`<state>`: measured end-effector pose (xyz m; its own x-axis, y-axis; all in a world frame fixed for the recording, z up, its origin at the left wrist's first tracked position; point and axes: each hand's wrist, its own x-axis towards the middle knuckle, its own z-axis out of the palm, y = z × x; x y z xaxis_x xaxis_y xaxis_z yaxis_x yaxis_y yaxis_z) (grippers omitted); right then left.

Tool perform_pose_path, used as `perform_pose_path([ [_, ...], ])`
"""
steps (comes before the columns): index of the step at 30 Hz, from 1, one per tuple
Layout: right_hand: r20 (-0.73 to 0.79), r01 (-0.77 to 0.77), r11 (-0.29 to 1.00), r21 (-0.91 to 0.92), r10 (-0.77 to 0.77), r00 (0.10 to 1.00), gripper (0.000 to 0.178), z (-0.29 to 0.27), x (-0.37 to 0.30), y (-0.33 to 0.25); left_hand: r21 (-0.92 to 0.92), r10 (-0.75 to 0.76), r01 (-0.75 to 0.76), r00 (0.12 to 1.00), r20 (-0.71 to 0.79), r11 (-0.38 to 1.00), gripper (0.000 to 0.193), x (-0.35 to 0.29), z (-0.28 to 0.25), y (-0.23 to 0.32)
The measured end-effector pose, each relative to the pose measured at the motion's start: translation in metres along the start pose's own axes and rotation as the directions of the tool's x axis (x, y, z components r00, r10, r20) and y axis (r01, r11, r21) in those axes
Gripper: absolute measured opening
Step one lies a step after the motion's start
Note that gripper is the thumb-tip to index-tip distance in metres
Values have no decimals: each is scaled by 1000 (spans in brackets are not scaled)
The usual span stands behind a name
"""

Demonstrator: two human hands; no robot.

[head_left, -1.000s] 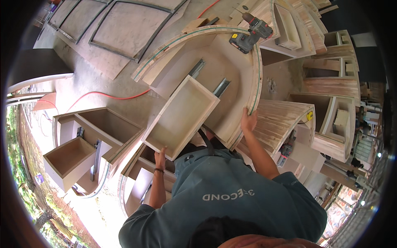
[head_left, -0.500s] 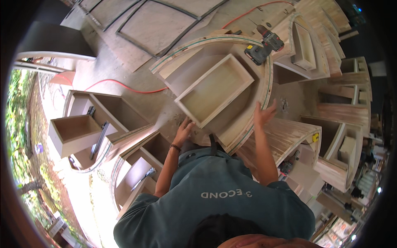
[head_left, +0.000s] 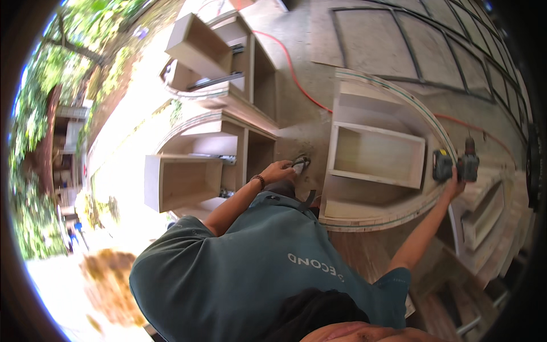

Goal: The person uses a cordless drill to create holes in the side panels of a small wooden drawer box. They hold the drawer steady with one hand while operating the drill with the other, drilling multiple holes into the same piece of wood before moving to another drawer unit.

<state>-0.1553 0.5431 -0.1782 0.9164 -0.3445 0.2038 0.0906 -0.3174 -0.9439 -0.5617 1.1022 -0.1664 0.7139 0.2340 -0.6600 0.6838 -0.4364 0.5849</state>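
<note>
My right hand [head_left: 454, 187] reaches out to the far right, its fingers around the handle of a cordless drill [head_left: 469, 159] with a black battery. The drill lies at the rounded edge of a half-round wooden cabinet [head_left: 393, 223]. Inside that cabinet sits a pale open drawer box [head_left: 376, 153], slightly tilted. My left hand [head_left: 278, 170], with a beaded bracelet at the wrist, is near my knee and a strapped sandal [head_left: 301, 163]. Its fingers are loosely extended, and nothing shows in them.
Two more rounded cabinets stand to the left, one with a pulled-out drawer [head_left: 191, 183], the other with a drawer [head_left: 199, 45] on black slides. A red hose [head_left: 292, 71] runs over the floor. Dark metal frames [head_left: 399, 45] lie at the back; another cabinet [head_left: 484, 219] stands right.
The view has turned, so the cabinets sit differently in the picture. My right hand has gone from open beside the cabinet to gripping the drill. My left hand has left the drawer's corner.
</note>
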Motion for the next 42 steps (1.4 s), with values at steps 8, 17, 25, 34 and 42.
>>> perform_pose_path([
  [8, 96, -70, 991, 111, 59, 994, 35, 21, 12, -28, -204, -66, 43, 992, -108, 978, 55, -27, 11, -59],
  [17, 269, 146, 979, 143, -180, 946, 33, 38, -120, -164, -340, 61, -97, 991, -116, 935, 53, 69, -69, -53],
  [25, 323, -149, 891, 428, 3, 946, 52, 155, -258, -366, -610, 114, -193, 980, -166, 768, 46, 86, -185, -25],
  [34, 541, -294, 812, 504, -30, 841, 53, 268, -302, -421, -839, 70, -508, 860, -505, 193, 43, 73, -308, -20],
  [42, 575, -231, 797, 557, -170, 800, 59, 333, -293, -448, -689, 72, -725, 687, -723, -8, 72, 92, -434, 15],
])
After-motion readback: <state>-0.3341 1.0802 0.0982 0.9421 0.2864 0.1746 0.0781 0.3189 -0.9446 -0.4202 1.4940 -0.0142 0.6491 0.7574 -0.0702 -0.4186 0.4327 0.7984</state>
